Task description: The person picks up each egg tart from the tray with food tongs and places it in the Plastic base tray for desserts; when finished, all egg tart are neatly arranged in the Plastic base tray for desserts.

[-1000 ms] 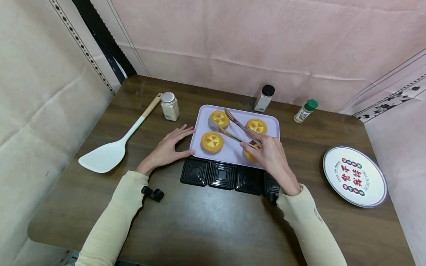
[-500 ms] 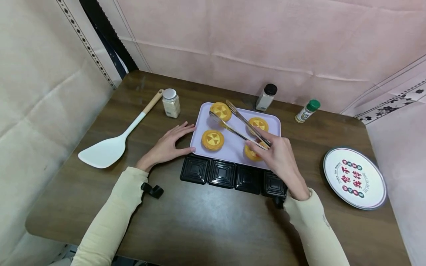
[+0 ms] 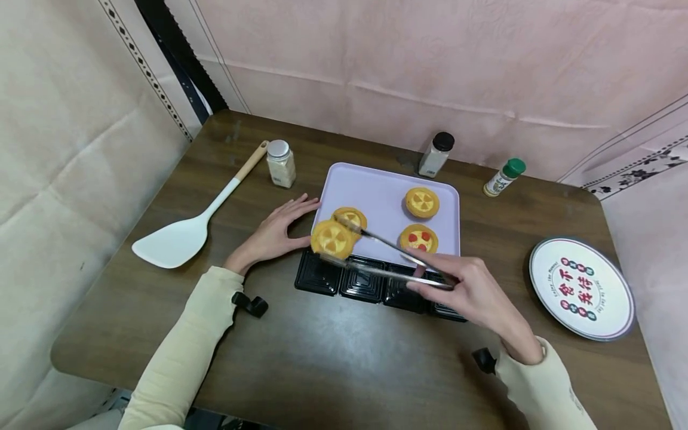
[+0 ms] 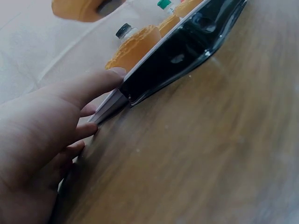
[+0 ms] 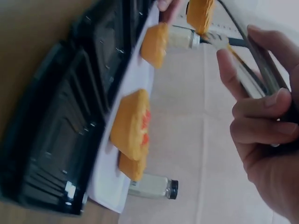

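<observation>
My right hand (image 3: 475, 292) grips metal tongs (image 3: 377, 271), their tips around a yellow egg tart (image 3: 329, 240). This tart is in the air, as the right wrist view also shows. In the head view it overlaps a second tart (image 3: 352, 214) on the lilac tray (image 3: 371, 186). Another plain tart (image 3: 421, 202) sits at the tray's back right, with a tart topped with red pieces (image 3: 418, 238) in front of it. My left hand (image 3: 275, 234) touches the tray's left side, fingers extended. Its thumb lies at the rim near a tart (image 4: 138, 46) in the left wrist view.
A black moulded tray (image 3: 317, 273) with square sections shows along the lilac tray's front. A white turner (image 3: 174, 242) and silver-capped jar (image 3: 281, 164) stand left. Behind are a black-capped shaker (image 3: 435, 156) and green-capped bottle (image 3: 502, 178). A printed plate (image 3: 580, 319) lies right.
The tongs have taken the back-left tart off the tray and brought it toward the front left. My right hand has moved right and nearer me, uncovering the red-topped tart. The left hand stays put.
</observation>
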`<action>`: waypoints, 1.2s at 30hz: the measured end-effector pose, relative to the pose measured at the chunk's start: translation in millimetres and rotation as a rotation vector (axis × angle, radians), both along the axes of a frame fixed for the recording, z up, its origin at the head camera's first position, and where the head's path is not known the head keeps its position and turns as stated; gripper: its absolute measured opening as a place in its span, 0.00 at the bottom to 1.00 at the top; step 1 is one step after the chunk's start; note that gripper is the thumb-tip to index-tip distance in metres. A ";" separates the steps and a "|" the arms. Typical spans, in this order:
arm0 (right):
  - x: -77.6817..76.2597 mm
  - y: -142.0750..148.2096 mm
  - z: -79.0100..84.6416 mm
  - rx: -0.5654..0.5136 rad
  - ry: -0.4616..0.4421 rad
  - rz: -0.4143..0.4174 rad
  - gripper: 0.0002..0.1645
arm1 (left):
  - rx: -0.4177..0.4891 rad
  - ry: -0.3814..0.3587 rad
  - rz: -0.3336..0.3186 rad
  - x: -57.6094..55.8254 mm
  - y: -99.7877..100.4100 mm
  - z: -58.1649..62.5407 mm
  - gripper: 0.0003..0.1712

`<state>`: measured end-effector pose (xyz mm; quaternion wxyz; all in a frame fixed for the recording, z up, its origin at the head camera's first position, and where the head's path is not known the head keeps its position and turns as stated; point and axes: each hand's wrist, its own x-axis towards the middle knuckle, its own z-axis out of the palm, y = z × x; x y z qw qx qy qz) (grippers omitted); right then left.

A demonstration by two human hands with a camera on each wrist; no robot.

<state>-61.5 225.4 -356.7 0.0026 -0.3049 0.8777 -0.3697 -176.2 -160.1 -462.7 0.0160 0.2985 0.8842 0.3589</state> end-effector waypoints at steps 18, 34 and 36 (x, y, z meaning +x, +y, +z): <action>5.2 -10.5 -28.6 0.019 -0.048 0.113 0.31 | -0.026 -0.009 0.029 -5.2 3.2 -0.7 0.43; 3.0 -11.8 -32.3 0.035 -0.003 0.086 0.31 | -0.025 -0.022 0.034 -2.4 2.8 1.6 0.43; 3.3 -11.8 -32.8 0.033 -0.001 0.086 0.31 | -0.024 -0.019 0.033 -2.3 3.0 1.0 0.42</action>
